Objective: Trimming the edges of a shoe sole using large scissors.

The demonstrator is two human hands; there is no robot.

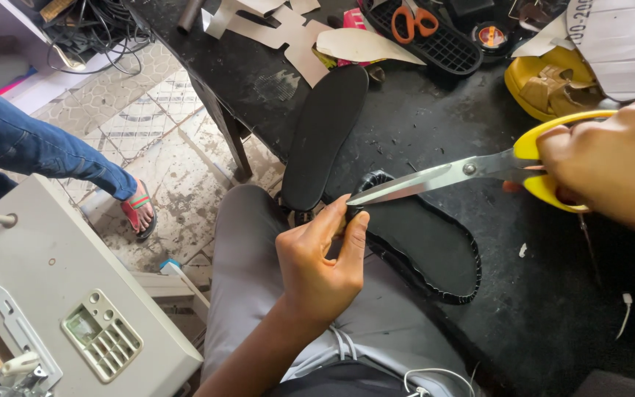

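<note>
Sole (pixel 424 246) lies at the tabletop (pixel 553 309) edge over my lap; my left hand (pixel 321 265) pinches its rim. Right hand (pixel 604 165) closed through scissors (pixel 435 176), blades barely parted at the rim. Trimming step, I judge; next cut needs the rim fed steadily.

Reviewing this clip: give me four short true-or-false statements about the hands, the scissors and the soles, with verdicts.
1. The right hand holds yellow-handled steel scissors. True.
2. The left hand grips a wooden ruler. False: it pinches the rim of the black rubber shoe sole.
3. A second flat black insole-shaped piece lies on the dark worktable. True.
4. The orange-handled scissors lie on the floor. False: they rest on a black ridged tray-like piece on the table.
</note>
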